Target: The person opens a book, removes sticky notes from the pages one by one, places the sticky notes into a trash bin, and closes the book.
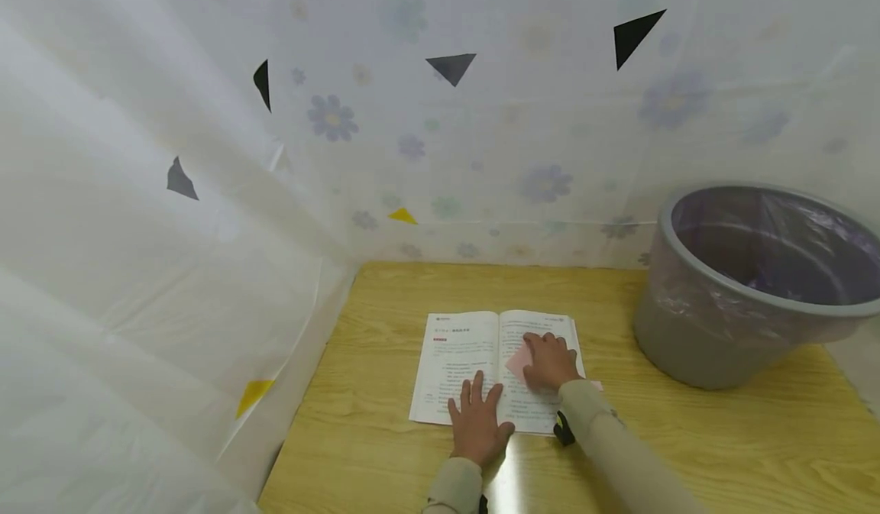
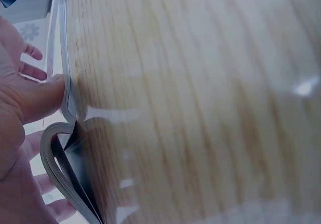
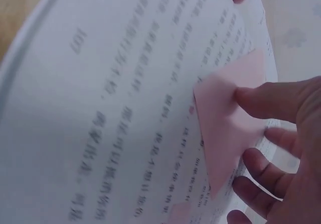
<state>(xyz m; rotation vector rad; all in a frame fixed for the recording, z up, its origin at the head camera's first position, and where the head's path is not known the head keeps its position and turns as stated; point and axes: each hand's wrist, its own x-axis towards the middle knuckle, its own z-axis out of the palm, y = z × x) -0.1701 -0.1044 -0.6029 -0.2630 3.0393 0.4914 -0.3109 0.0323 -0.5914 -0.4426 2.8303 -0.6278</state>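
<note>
An open book (image 1: 464, 346) with printed pages lies on the wooden table. My left hand (image 1: 476, 426) rests on the lower part of its left page, fingers spread, thumb near the spine. In the left wrist view, the left thumb (image 2: 45, 96) lies at the book's lower edge (image 2: 60, 169). On the right page is a pink paper piece (image 3: 228, 113), with corners at an angle to the text lines. My right hand (image 1: 550, 361) touches it: the thumb tip presses on the pink surface, while the bent fingers (image 3: 261, 176) reach the page around its edge.
A large grey bin (image 1: 708, 338) with a clear plastic liner stands on the table (image 1: 357, 392) at the right. Another small pink strip (image 1: 596, 385) sticks out past the book's right edge. Pale sheeting (image 1: 172, 269) hangs at the left, and a flower-patterned curtain (image 1: 481, 155) hangs behind.
</note>
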